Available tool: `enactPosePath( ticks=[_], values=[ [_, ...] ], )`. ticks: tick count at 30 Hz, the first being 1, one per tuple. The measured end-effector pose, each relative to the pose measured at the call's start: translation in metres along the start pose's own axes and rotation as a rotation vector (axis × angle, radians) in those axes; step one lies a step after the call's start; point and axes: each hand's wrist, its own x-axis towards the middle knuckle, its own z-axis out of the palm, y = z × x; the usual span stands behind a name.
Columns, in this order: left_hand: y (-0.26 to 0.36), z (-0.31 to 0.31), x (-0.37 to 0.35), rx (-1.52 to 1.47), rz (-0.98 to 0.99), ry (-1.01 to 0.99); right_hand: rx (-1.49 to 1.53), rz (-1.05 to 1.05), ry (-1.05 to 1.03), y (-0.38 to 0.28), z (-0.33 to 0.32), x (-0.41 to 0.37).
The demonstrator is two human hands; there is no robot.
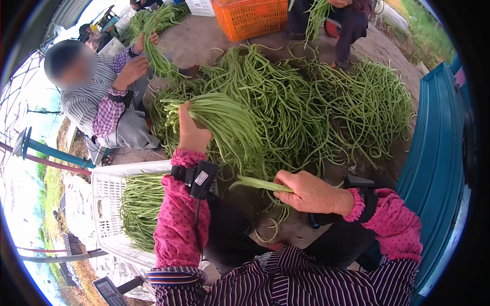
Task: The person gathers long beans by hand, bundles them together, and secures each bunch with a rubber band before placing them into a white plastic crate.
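Note:
My left hand (pixel 193 131) is closed around the upper end of a thick bunch of long green beans (pixel 229 122), which fans down to the right over the pile. In front of my knees, my right hand (pixel 312 192) grips one or a few long beans (pixel 255 182) whose pale ends point left; how many is hidden by the fingers. Beyond both hands spreads a large tangled heap of long beans (pixel 291 102). Some loose beans hang or lie just below my right hand.
On my left stands a white plastic crate (pixel 108 204) with beans laid inside. A seated co-worker (pixel 102 97) holds another bunch at upper left. An orange crate (pixel 250 20) and another person's legs (pixel 351 35) are at the back. A blue metal panel (pixel 434 163) borders the right.

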Motion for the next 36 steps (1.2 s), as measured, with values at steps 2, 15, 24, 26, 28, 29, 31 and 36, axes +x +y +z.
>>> enactPosePath(
  ticks=[2, 15, 24, 26, 28, 29, 31, 36],
  values=[
    [0.006, 0.003, 0.009, -0.366, -0.170, 0.004, -0.109, -0.044, 0.045, -0.002, -0.009, -0.002],
    [0.052, 0.037, 0.002, -0.911, -0.476, 0.011, -1.522, 0.392, 0.879, 0.084, -0.255, -0.063],
    [0.065, 0.064, -0.018, -0.876, -0.250, -0.262, -0.401, -0.017, 0.627, 0.004, -0.142, 0.023],
    [0.062, 0.062, -0.022, -0.858, -0.213, -0.262, -0.175, -0.019, 0.498, 0.003, -0.123, 0.043],
    [0.060, 0.057, -0.024, -0.870, -0.230, -0.289, 0.098, -0.022, 0.368, 0.004, -0.108, 0.060],
    [0.062, 0.055, -0.025, -0.889, -0.259, -0.292, 0.276, -0.026, 0.304, 0.003, -0.100, 0.065],
    [0.068, 0.053, -0.024, -0.801, -0.198, -0.358, 0.302, -0.013, 0.289, 0.007, -0.090, 0.074],
    [0.077, 0.047, -0.029, -0.632, -0.126, -0.466, 0.450, -0.058, 0.091, 0.006, -0.066, 0.082]
  ],
)
